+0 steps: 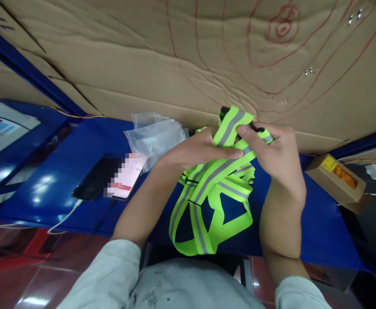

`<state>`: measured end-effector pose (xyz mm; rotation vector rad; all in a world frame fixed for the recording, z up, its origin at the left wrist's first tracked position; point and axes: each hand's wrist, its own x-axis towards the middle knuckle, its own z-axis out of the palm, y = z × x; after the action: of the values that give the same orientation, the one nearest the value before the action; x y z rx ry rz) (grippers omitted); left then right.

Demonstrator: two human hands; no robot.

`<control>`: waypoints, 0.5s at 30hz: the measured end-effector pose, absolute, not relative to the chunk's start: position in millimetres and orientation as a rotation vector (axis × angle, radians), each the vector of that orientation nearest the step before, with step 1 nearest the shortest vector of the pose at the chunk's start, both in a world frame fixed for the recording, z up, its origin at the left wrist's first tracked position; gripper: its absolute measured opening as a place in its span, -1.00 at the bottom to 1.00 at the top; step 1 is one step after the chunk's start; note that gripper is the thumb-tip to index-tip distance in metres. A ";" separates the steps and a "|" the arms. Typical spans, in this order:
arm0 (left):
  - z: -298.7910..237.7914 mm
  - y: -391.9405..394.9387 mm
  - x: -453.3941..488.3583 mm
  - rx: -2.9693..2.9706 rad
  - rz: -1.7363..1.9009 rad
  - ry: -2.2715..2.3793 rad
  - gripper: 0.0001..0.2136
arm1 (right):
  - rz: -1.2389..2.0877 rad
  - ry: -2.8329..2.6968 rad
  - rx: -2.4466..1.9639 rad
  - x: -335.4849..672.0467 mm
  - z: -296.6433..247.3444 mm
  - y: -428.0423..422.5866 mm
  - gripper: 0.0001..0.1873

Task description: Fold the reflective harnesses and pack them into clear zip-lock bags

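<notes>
A neon-green reflective strap vest (213,189) with grey stripes hangs in loops over the blue table (62,171) edge. My left hand (197,150) is closed around the bundled straps from the left, thumb pressed along them. My right hand (276,150) grips the upper folded end of the same vest, its fingers pinching a strap with small black pieces at the top. Both hands sit close together above the table's middle.
A clear plastic bag (155,135) lies left of the hands. Two phones (110,176) with a white cable rest further left. A small cardboard box (337,178) stands at the right. A large cardboard sheet (188,56) with red drawn lines stands behind.
</notes>
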<state>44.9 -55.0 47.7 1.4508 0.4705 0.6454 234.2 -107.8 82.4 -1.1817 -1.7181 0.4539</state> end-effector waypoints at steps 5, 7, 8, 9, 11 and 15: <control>47.1 -57.9 49.8 1.322 0.420 0.310 -0.72 | 0.470 -1.542 -1.195 238.5 81.4 -105.3 -0.54; 46.6 -57.6 51.6 1.381 0.445 0.341 -0.73 | 0.447 -1.512 -1.223 243.3 80.1 -104.4 -0.62; 46.5 -57.3 52.2 1.403 0.451 0.352 -0.72 | 0.440 -1.501 -1.235 245.7 78.9 -103.7 -0.65; 46.6 -57.1 52.5 1.414 0.446 0.352 -0.72 | 0.448 -1.488 -1.241 247.8 77.5 -102.8 -0.68; 46.9 -56.9 52.3 1.410 0.421 0.318 -0.73 | 0.546 -1.427 -1.231 250.9 73.7 -99.6 -0.72; 44.6 -55.4 50.6 1.490 0.459 0.283 -0.73 | 1.101 -1.341 -1.166 252.1 61.9 -85.0 -0.62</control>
<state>50.6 -55.4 44.6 1.4903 0.2829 0.4591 252.1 -85.0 61.9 -1.1664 -1.3412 1.1008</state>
